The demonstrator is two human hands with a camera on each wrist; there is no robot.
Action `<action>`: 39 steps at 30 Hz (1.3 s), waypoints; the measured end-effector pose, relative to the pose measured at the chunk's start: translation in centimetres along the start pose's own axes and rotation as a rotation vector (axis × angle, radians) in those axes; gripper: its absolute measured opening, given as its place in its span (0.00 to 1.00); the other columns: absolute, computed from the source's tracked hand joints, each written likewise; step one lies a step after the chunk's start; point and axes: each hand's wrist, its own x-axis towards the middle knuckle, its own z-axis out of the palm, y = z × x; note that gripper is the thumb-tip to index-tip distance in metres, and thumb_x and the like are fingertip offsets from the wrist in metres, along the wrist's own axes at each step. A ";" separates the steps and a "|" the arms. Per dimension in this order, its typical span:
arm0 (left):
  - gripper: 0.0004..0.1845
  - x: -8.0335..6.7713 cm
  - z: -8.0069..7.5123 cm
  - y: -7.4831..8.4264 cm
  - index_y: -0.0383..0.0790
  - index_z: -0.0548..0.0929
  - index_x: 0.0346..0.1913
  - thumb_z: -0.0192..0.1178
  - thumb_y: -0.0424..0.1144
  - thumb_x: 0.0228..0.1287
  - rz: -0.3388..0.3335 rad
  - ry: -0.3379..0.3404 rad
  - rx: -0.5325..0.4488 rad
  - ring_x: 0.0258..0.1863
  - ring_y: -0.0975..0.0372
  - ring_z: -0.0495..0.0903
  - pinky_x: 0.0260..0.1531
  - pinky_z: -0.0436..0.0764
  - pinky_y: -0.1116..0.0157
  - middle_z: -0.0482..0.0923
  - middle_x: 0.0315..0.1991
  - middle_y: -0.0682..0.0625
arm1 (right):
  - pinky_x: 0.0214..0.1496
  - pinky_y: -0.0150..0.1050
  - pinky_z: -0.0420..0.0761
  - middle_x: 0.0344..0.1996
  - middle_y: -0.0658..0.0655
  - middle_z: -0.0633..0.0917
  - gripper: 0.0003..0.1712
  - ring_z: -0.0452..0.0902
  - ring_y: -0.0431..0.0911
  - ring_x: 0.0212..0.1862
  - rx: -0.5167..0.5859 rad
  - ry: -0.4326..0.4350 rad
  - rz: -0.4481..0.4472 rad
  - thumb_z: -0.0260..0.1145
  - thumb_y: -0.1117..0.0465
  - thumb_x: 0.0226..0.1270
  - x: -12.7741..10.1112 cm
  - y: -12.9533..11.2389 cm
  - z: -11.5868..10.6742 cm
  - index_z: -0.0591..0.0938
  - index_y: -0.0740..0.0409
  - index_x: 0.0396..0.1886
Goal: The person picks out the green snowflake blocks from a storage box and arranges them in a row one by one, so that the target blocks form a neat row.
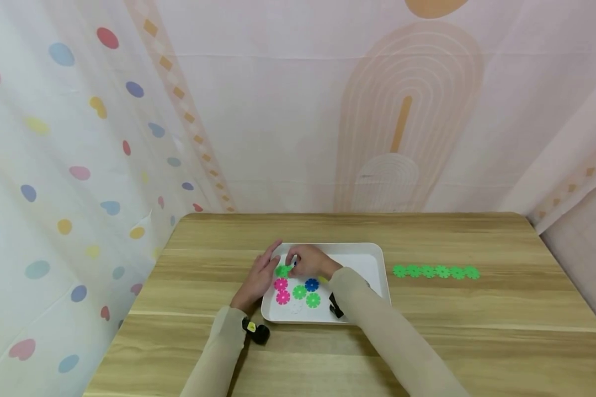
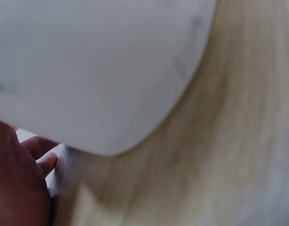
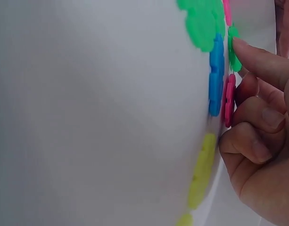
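A white tray (image 1: pixel 350 317) holds flat, notched plastic snowflake discs. My right hand (image 1: pixel 308 261) reaches over its left part and pinches a green snowflake disc (image 3: pixel 234 49) at the edge, the index fingertip on it and the other fingers curled. The thumb's grip is partly hidden. Along the tray's left rim lies my left hand (image 1: pixel 260 278), fingers fairly straight, beside the green disc; the left wrist view shows only part of this hand (image 2: pixel 21 174). Closer to me in the tray are pink discs (image 1: pixel 282 298), green discs (image 1: pixel 313 300), a blue disc (image 1: pixel 311 284) and a pale white disc (image 1: pixel 296 307).
Right of the tray, several green discs (image 1: pixel 428 271) lie in a straight row on the wooden table (image 1: pixel 501 309). A yellow disc (image 3: pixel 202 172) sits in the tray, partly covered by the right arm in the head view. A patterned curtain (image 1: pixel 288 138) hangs behind the table.
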 end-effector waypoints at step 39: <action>0.27 0.0 0.0 -0.1 0.55 0.55 0.78 0.37 0.48 0.81 -0.013 -0.001 0.016 0.79 0.48 0.38 0.75 0.31 0.44 0.51 0.79 0.49 | 0.36 0.30 0.72 0.21 0.49 0.73 0.06 0.69 0.41 0.28 0.139 -0.029 -0.032 0.70 0.68 0.63 -1.2 0.1 -0.7 0.80 0.59 0.37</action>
